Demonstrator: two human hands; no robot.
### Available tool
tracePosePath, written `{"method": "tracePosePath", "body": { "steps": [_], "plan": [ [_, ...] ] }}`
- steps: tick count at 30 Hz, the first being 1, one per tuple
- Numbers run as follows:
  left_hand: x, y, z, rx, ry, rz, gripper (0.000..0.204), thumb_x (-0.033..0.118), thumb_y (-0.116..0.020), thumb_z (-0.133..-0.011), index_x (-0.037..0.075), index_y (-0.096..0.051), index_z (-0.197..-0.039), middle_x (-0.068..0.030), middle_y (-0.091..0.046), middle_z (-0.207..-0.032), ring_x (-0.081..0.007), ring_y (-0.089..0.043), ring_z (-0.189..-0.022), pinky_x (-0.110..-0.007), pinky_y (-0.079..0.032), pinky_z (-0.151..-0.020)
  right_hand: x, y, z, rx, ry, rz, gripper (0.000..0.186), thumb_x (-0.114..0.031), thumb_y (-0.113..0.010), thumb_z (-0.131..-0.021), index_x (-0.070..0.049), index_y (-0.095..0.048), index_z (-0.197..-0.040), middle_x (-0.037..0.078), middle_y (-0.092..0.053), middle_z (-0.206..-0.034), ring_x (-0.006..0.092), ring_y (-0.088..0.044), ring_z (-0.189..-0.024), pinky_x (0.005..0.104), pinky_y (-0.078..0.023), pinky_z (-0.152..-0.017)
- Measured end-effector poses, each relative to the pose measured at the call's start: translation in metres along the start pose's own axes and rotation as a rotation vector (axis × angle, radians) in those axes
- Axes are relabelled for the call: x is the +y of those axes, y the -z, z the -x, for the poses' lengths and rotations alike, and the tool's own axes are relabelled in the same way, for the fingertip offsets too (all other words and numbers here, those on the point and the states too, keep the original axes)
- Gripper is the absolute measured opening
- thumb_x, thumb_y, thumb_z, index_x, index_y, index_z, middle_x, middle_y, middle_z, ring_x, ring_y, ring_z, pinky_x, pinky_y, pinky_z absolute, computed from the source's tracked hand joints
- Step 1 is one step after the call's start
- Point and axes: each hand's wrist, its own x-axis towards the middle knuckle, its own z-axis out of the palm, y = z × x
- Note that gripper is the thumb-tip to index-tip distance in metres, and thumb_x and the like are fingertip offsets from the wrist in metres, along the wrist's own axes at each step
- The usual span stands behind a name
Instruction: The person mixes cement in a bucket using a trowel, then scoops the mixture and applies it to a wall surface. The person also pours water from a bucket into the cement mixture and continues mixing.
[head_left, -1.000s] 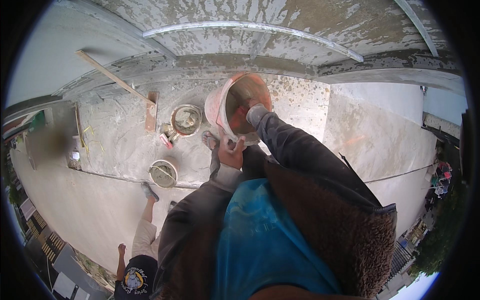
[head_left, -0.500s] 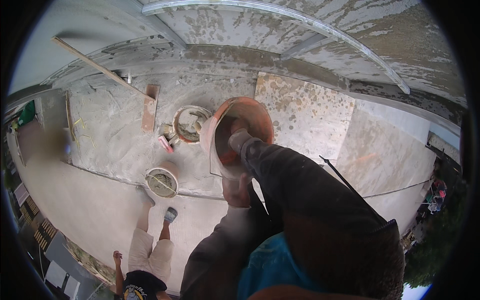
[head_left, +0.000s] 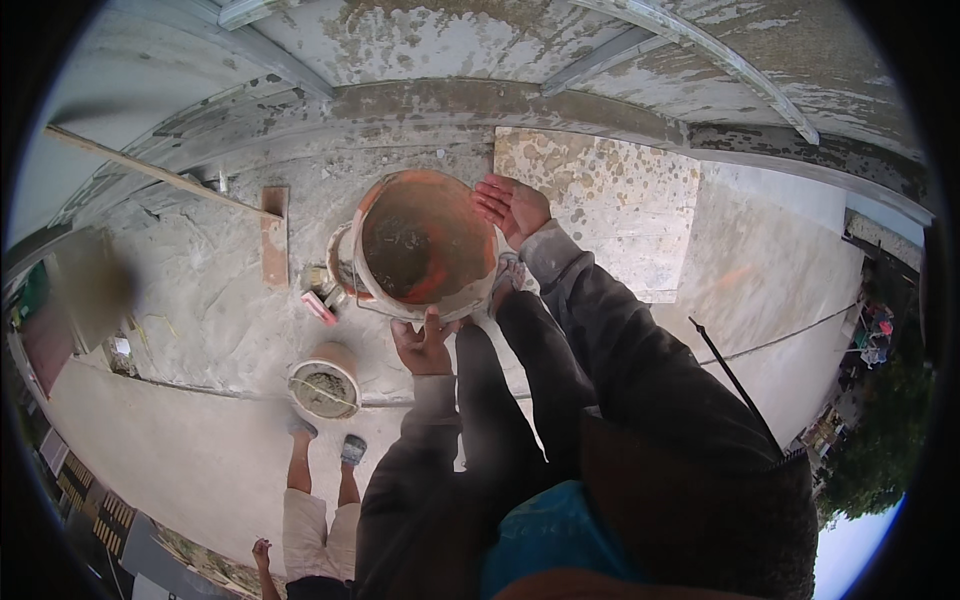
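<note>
An orange bucket [head_left: 410,245], coated with grey residue, has wet grey sludge inside and a wire handle at its side. My left hand [head_left: 423,348] grips its near lower edge, thumb up against the outside. Beside the bucket's upper right, my right hand [head_left: 512,212] is open, fingers spread and wet-looking, palm turned up. Partly hidden behind the orange bucket is a second bucket [head_left: 342,250]. A red-and-white tool [head_left: 318,306] lies on the dusty floor just left of these. Lower left, a pale bucket [head_left: 335,355] holds grey mortar.
A light timber [head_left: 160,165] slants down to a short board [head_left: 275,245] at left. A speckled panel [head_left: 610,210] lies right of the buckets, below a wall with metal channels [head_left: 710,60]. A co-worker's legs [head_left: 310,520] in beige shorts are at lower left. My legs stand below the bucket.
My right hand has come out of the bucket and opened beside its rim. The bucket has shifted left and up in view, now covering most of the bucket behind it.
</note>
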Motion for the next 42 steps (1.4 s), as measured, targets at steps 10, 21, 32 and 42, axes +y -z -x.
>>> {"method": "tracePosePath", "body": {
  "steps": [10, 21, 32, 42],
  "plan": [
    [-0.067, 0.04, 0.039, 0.036, -0.093, -0.673, 0.05, 0.014, -0.074, -0.083, -0.001, -0.056, -0.127, -0.0195, -0.059, -0.119, -0.0312, -0.064, -0.107, -0.039, -0.053, -0.084, 0.22, -0.016, -0.101, 0.149, -0.005, 1.636, 0.022, -0.023, -0.054, -0.098, -0.01, -0.069, -0.108, 0.012, -0.069, -0.108, 0.0263, -0.067, -0.105, 0.0422, -0.056, -0.085],
    [-0.03, 0.031, -0.044, 0.254, 0.121, 0.096, 0.045, 0.016, -0.072, -0.091, 0.005, -0.043, -0.123, -0.0115, -0.057, -0.121, -0.0273, -0.065, -0.103, -0.04, -0.063, -0.078, -0.003, -0.091, -0.098, -0.422, 0.299, -0.549, 0.046, -0.013, -0.049, -0.1, 0.004, -0.037, -0.142, 0.025, -0.051, -0.137, 0.0336, -0.048, -0.132, 0.0462, -0.047, -0.107],
    [-0.065, 0.01, 0.008, -0.065, -0.038, -0.434, 0.046, 0.006, -0.07, -0.087, -0.004, -0.047, -0.125, -0.0179, -0.052, -0.129, -0.0267, -0.063, -0.108, -0.037, -0.061, -0.077, 0.165, 0.033, -0.058, 0.444, -0.435, -0.201, 0.031, -0.026, -0.059, -0.094, -0.001, -0.065, -0.112, 0.016, -0.069, -0.107, 0.029, -0.066, -0.106, 0.0398, -0.057, -0.086],
    [-0.054, -0.028, 0.026, 0.088, 0.103, -0.166, 0.052, 0.016, -0.067, -0.091, -0.001, -0.037, -0.13, -0.0196, -0.052, -0.128, -0.0296, -0.063, -0.103, -0.043, -0.061, -0.077, 0.175, 0.006, -0.108, 0.273, -0.265, -0.136, 0.022, -0.016, -0.051, -0.096, -0.003, -0.068, -0.096, 0.015, -0.07, -0.101, 0.0292, -0.068, -0.101, 0.0392, -0.057, -0.083]
  ]
}}
